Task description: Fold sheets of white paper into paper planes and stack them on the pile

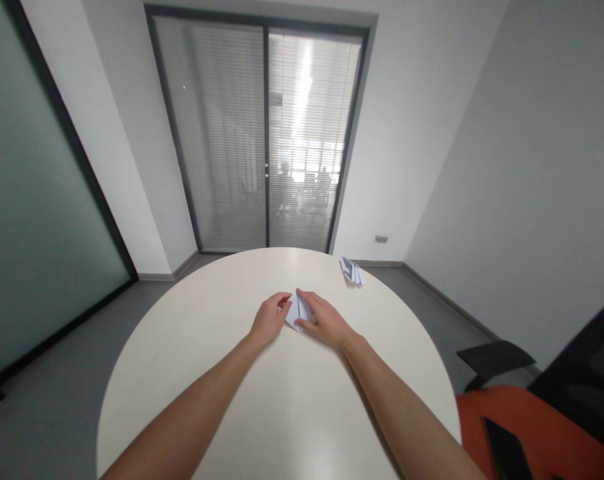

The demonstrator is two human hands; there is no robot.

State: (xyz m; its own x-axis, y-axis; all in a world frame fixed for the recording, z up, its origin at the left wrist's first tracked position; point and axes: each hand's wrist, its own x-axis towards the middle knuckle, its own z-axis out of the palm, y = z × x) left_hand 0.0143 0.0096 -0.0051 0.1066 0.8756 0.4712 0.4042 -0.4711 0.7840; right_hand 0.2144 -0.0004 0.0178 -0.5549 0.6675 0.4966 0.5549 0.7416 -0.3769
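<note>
A small piece of folded white paper (293, 316) lies near the middle of the round table, between my two hands. It has angled edges and a crease or slit running down it. My left hand (271, 320) pinches its left edge, fingers curled and thumb towards the paper. From the other side my right hand (327, 319) grips the right part, with the fingers along the far edge and the thumb at the near edge. The fingers partly cover the paper's sides.
Towards the table's (192, 373) far right edge rests a stack of folded white paper pieces (353, 272). An orange chair (547, 427) with a black armrest stands at the right. Lying on its seat is a dark flat object (507, 448). Beyond the table is a glass door with blinds (232, 147).
</note>
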